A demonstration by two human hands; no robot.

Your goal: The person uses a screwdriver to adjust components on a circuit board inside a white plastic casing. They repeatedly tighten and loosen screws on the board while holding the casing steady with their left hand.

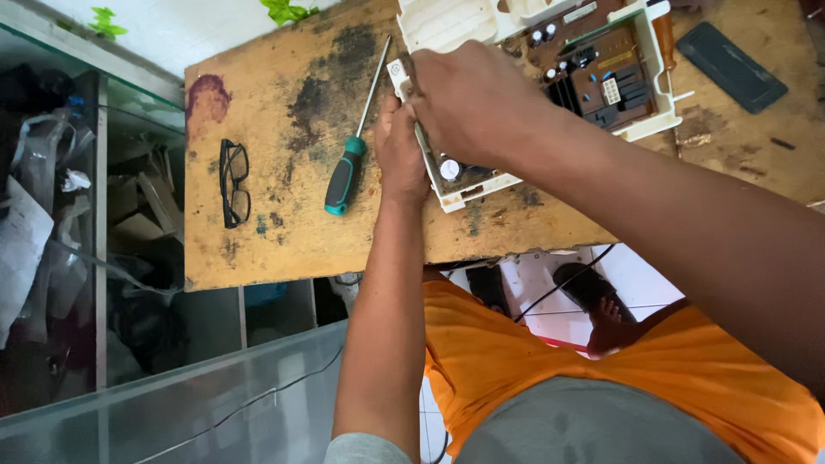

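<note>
Both my hands are on one white plastic tray (646, 129) that carries one brown circuit board (601, 73), lying on the stained wooden bench (275, 249). My right hand (471, 101) is closed over the tray's near left corner, fingers curled down over its rim, so that corner is hidden under my knuckles. My left hand (400, 153) presses against the same edge just below and left of the right one, fingers folded tight against the plastic; how far they wrap under it I cannot tell. The two hands touch each other at the corner.

Just left of my left hand lies one screwdriver (348, 163) with a teal and black handle, its thin shaft pointing up and away toward the tray's far corner. Farther left, well apart from both hands, sits one pair of black glasses (234, 182), folded open on the wood. Beyond my right forearm, at the far right of the bench, lies one flat dark rectangular pad (731, 67).
</note>
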